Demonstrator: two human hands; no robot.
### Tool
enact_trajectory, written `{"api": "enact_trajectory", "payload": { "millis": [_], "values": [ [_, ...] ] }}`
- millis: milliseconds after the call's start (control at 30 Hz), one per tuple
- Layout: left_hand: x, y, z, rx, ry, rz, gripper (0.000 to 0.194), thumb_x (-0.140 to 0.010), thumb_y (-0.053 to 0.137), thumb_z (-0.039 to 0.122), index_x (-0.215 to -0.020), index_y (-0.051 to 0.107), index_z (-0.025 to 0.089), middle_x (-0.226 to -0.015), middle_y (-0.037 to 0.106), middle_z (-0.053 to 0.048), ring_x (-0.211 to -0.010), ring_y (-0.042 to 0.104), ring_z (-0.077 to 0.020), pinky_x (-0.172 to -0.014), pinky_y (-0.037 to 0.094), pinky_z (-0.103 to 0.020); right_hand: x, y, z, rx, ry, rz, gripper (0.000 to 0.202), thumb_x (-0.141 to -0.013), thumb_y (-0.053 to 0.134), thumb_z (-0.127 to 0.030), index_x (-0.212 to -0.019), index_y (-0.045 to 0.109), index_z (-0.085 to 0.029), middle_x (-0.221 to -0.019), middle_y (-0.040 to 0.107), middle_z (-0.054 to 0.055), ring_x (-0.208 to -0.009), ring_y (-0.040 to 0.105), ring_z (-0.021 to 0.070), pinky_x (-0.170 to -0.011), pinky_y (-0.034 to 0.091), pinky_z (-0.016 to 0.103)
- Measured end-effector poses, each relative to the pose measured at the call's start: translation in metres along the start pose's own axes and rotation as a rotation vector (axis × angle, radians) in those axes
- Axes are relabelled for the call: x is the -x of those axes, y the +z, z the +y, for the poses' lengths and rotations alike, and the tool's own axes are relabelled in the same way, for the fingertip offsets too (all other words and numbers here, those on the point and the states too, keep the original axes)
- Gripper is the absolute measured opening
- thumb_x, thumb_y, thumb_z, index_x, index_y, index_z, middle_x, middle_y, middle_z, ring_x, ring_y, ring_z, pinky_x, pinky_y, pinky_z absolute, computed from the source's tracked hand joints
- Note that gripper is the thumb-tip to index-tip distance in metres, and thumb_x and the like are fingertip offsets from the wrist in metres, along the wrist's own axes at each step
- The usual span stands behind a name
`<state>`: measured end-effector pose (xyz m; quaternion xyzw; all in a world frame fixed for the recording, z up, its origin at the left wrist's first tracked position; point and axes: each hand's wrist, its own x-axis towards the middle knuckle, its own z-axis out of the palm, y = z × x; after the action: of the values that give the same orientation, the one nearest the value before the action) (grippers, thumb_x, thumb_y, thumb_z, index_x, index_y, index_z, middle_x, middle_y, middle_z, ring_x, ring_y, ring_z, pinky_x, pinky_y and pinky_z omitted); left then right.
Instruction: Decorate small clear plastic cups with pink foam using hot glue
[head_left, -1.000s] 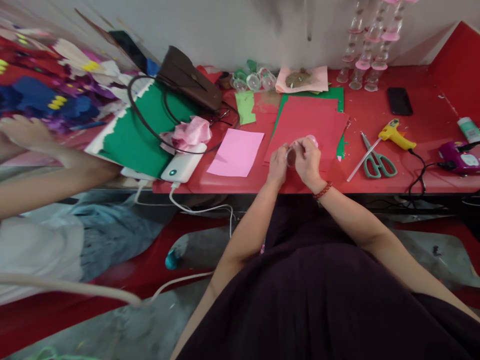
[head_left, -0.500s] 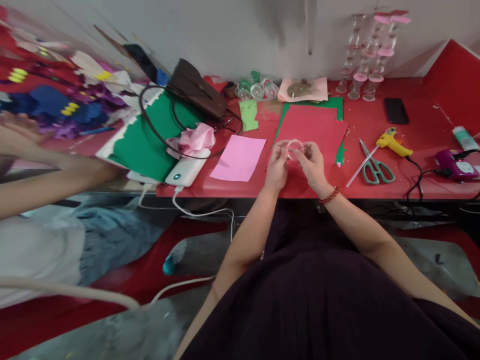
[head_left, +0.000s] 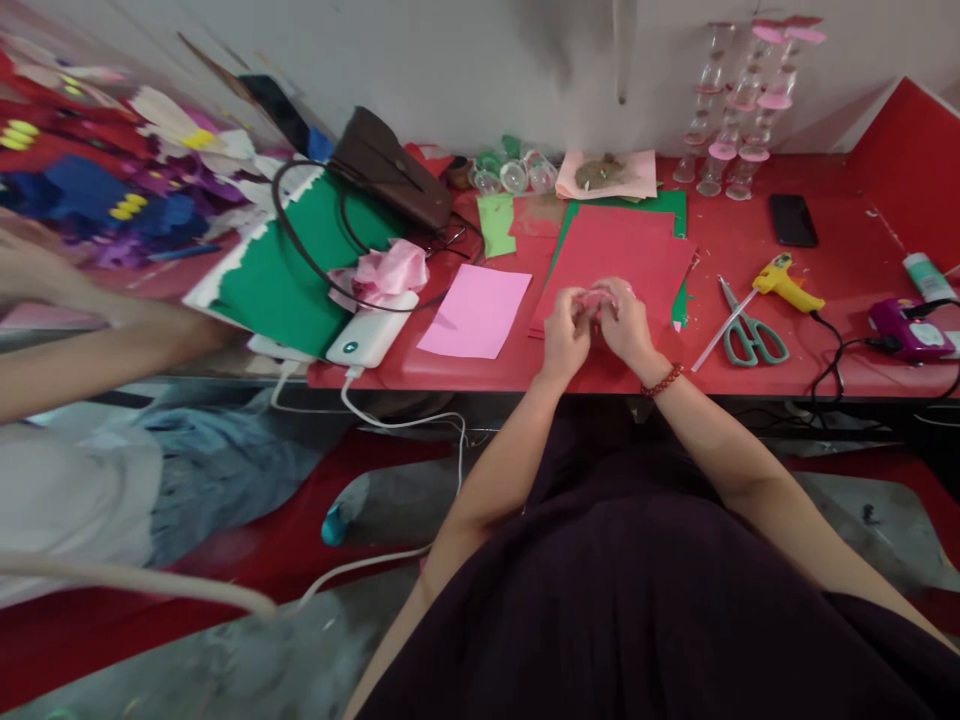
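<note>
Over the front of the red sheets (head_left: 615,245), my left hand (head_left: 567,338) and my right hand (head_left: 627,322) meet with bent fingers. Between their fingertips they hold a small clear round piece with a pink edge (head_left: 596,298), mostly covered by the fingers, so its exact kind does not show. A red beaded bracelet circles my right wrist. A pink sheet (head_left: 478,312) lies left of my hands. To their right are grey-handled scissors (head_left: 754,335) and a yellow glue gun (head_left: 787,285) with a clear stick in it.
Stacked clear cups with pink discs (head_left: 742,110) stand by the wall, near a black phone (head_left: 793,220). Leftward are a white power bank (head_left: 371,330), crumpled pink ribbon (head_left: 390,272), a brown bag (head_left: 390,175), a green sheet (head_left: 300,265) and another person's arm (head_left: 112,345).
My right fingers have closed farther over the round piece, which now shows less than before. My left hand has shifted slightly right and down. The view has moved a little.
</note>
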<state>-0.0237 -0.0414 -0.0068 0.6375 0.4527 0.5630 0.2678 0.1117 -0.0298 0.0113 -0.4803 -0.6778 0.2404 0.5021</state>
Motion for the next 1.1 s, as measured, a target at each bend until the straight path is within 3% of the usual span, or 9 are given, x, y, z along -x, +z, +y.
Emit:
{"api": "enact_trajectory", "payload": {
  "millis": [133, 333, 467, 600, 700, 867, 967, 1100],
  "values": [
    [-0.002, -0.008, 0.0, -0.189, 0.164, -0.124, 0.034, -0.101, 0.054, 0.02, -0.13, 0.07, 0.023, -0.11, 0.08, -0.01, -0.092, 0.073, -0.0182, -0.093, 0.059, -0.035, -0.001, -0.002, 0.003, -0.024, 0.092, -0.038, 0.017, -0.089, 0.049, -0.015, -0.098, 0.059, -0.025, -0.095, 0.068, 0.006, -0.085, 0.065, 0.0195, -0.087, 0.053, 0.034],
    [-0.004, -0.021, -0.003, -0.281, 0.172, -0.213, 0.046, -0.099, 0.048, 0.014, -0.138, 0.071, 0.024, -0.12, 0.081, -0.01, -0.098, 0.074, -0.0188, -0.102, 0.058, -0.036, 0.001, 0.0, -0.001, -0.017, 0.224, -0.12, 0.018, -0.081, 0.051, -0.009, -0.089, 0.055, -0.025, -0.072, 0.058, -0.001, -0.065, 0.057, 0.0163, -0.073, 0.051, 0.032],
    [-0.004, -0.022, -0.004, -0.221, 0.153, -0.218, 0.042, -0.105, 0.046, 0.026, -0.138, 0.071, 0.021, -0.108, 0.082, -0.01, -0.093, 0.074, -0.0191, -0.099, 0.059, -0.037, 0.003, -0.001, -0.005, -0.085, 0.28, -0.151, 0.017, -0.082, 0.05, -0.01, -0.09, 0.055, -0.024, -0.065, 0.056, -0.004, -0.055, 0.055, 0.0138, -0.063, 0.051, 0.03],
    [-0.005, -0.023, -0.003, -0.142, 0.107, -0.245, 0.048, -0.102, 0.061, 0.049, -0.14, 0.07, 0.02, -0.09, 0.078, -0.006, -0.076, 0.069, -0.0162, -0.081, 0.059, -0.031, 0.004, -0.004, -0.008, -0.146, 0.347, -0.175, 0.015, -0.086, 0.048, -0.011, -0.09, 0.054, -0.025, -0.06, 0.054, -0.006, -0.043, 0.048, 0.0112, -0.051, 0.045, 0.026],
    [-0.006, -0.025, -0.001, -0.141, 0.087, -0.254, 0.049, -0.102, 0.061, 0.053, -0.136, 0.071, 0.019, -0.086, 0.078, -0.005, -0.071, 0.069, -0.0165, -0.077, 0.059, -0.031, 0.003, -0.004, -0.007, -0.133, 0.335, -0.167, 0.015, -0.086, 0.05, -0.011, -0.089, 0.055, -0.024, -0.061, 0.055, -0.006, -0.05, 0.052, 0.0123, -0.055, 0.046, 0.026],
    [-0.004, -0.025, 0.001, -0.263, 0.145, -0.237, 0.037, -0.106, 0.048, 0.031, -0.132, 0.071, 0.019, -0.113, 0.082, -0.012, -0.102, 0.077, -0.0215, -0.097, 0.06, -0.035, 0.003, -0.003, -0.003, -0.152, 0.272, -0.171, 0.012, -0.085, 0.051, -0.013, -0.085, 0.054, -0.025, -0.065, 0.057, -0.003, -0.067, 0.061, 0.0162, -0.067, 0.051, 0.028],
    [-0.003, -0.023, 0.0, -0.318, 0.165, -0.218, 0.037, -0.104, 0.047, 0.023, -0.131, 0.071, 0.019, -0.126, 0.08, -0.012, -0.11, 0.076, -0.0211, -0.102, 0.059, -0.035, 0.004, -0.002, -0.003, -0.134, 0.262, -0.17, 0.013, -0.083, 0.05, -0.013, -0.083, 0.054, -0.025, -0.065, 0.057, -0.002, -0.071, 0.063, 0.0178, -0.072, 0.053, 0.03],
    [-0.006, -0.023, 0.0, -0.315, 0.175, -0.201, 0.035, -0.106, 0.045, 0.026, -0.123, 0.075, 0.02, -0.117, 0.081, -0.011, -0.104, 0.076, -0.0211, -0.1, 0.059, -0.036, 0.003, -0.003, -0.004, -0.099, 0.268, -0.175, 0.015, -0.081, 0.049, -0.011, -0.08, 0.055, -0.025, -0.062, 0.055, -0.002, -0.068, 0.061, 0.0181, -0.069, 0.052, 0.03]
  ]
}}
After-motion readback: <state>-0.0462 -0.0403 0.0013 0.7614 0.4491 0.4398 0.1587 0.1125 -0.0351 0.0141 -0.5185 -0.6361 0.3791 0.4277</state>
